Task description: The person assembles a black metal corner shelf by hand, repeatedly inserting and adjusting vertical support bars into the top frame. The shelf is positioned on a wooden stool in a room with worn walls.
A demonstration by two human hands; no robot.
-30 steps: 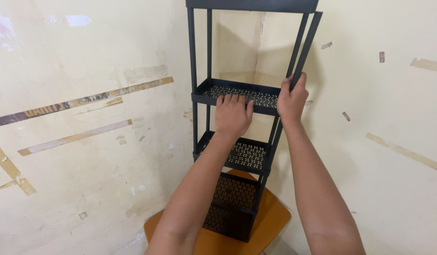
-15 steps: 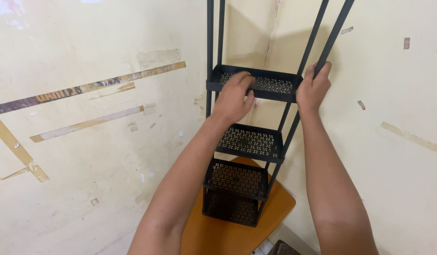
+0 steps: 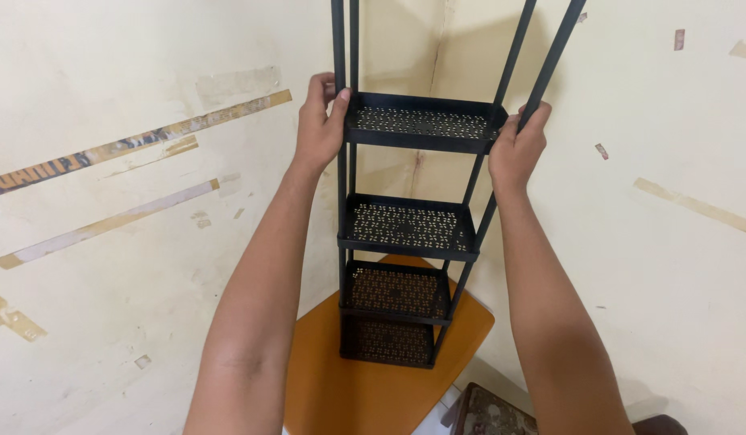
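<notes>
A tall black metal rack (image 3: 409, 229) with several perforated shelves stands upright on an orange wooden seat (image 3: 373, 395) in the room's corner. My left hand (image 3: 318, 125) grips the rack's front left post at the level of the upper visible shelf (image 3: 421, 125). My right hand (image 3: 518, 149) is closed around the front right post at the same height. Both arms reach forward from below. The rack's top runs out of the frame.
Pale yellow walls with strips of old tape (image 3: 131, 145) meet behind the rack. A dark patterned object (image 3: 494, 411) lies on the floor at the lower right, beside the orange seat.
My left hand left the front edge of the shelf and took hold of the left post. The rack now looks straighter, and my view has dropped a little.
</notes>
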